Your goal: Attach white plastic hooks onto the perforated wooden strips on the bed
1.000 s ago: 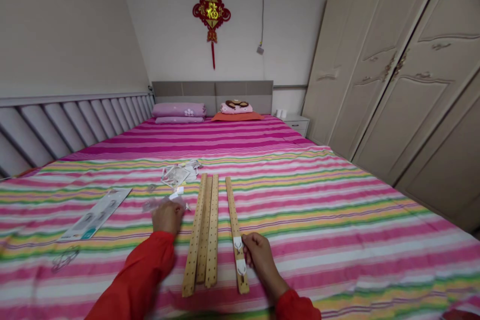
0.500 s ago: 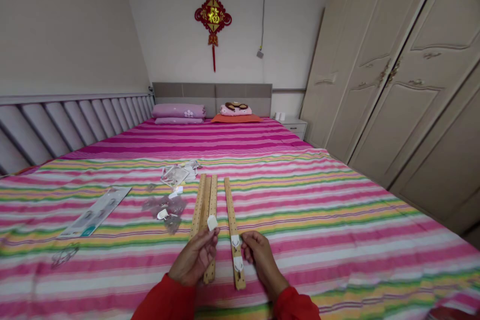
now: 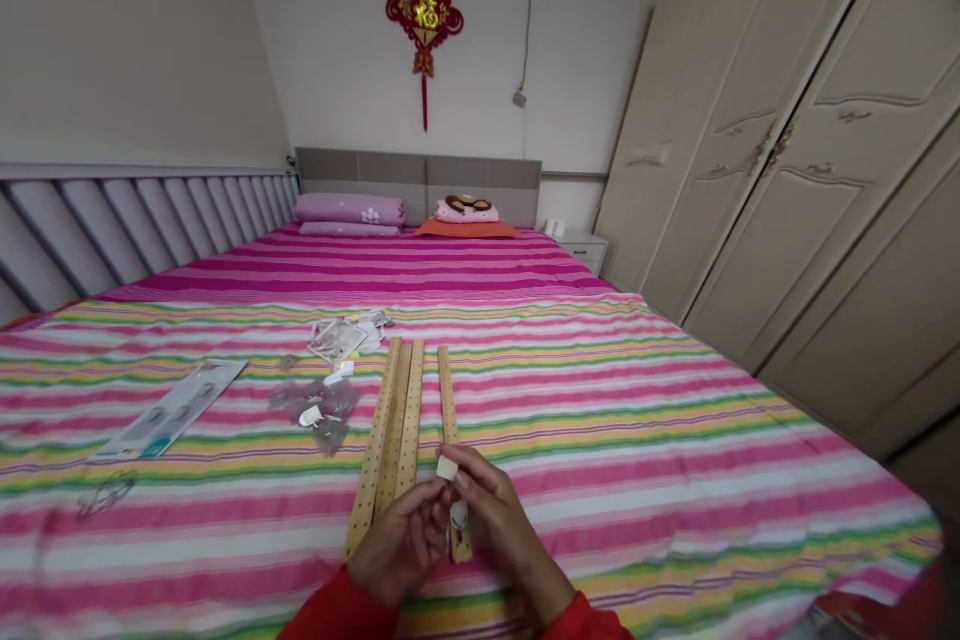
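Observation:
A small white adhesive hook (image 3: 447,468) is between my two hands, above the separate wooden strip with holes (image 3: 448,400). My right hand (image 3: 491,505) pinches it from the right and above. My left hand (image 3: 409,535) has its thumb and fingertips closed at the lower edge of the same piece. On the near end of that strip sits another white hook (image 3: 459,518), partly covered by my fingers. To the left, several more perforated wooden strips (image 3: 409,410) lie side by side, their near ends partly behind my left hand.
Clear plastic bags (image 3: 330,410) with a white hook (image 3: 310,416) lie left of the strips. Beyond them is a pile of packaging (image 3: 349,335). A blister card (image 3: 176,410) and some crumpled clear plastic (image 3: 109,493) rest farther left on the striped bedspread (image 3: 637,440).
The white hook has come from my left hand alone to between both hands. My right hand has moved up and left from the strip to meet it. The view has shifted slightly.

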The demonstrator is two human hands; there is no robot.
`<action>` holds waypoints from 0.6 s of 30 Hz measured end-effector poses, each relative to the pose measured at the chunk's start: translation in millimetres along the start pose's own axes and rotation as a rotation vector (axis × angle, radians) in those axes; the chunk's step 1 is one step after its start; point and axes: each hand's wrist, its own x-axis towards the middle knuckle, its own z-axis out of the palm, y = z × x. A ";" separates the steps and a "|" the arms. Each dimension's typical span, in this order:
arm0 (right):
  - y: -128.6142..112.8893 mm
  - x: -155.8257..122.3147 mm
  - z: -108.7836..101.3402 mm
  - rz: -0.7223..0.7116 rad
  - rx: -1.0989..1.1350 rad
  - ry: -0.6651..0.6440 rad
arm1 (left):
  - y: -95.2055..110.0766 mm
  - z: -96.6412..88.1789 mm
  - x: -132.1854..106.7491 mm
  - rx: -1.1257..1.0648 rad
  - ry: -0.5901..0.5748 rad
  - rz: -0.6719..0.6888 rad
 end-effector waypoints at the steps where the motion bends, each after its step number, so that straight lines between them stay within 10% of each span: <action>1: -1.9 -0.7 0.8 0.016 0.010 -0.031 | 0.3 -1.1 -0.7 0.003 -0.011 -0.007; 9: 0.7 -3.6 5.6 0.104 0.043 0.008 | -5.4 -8.6 -1.8 0.158 -0.113 0.015; 18: 14.4 -2.1 5.1 0.158 0.153 0.266 | -19.0 -15.6 10.3 0.658 -0.032 0.635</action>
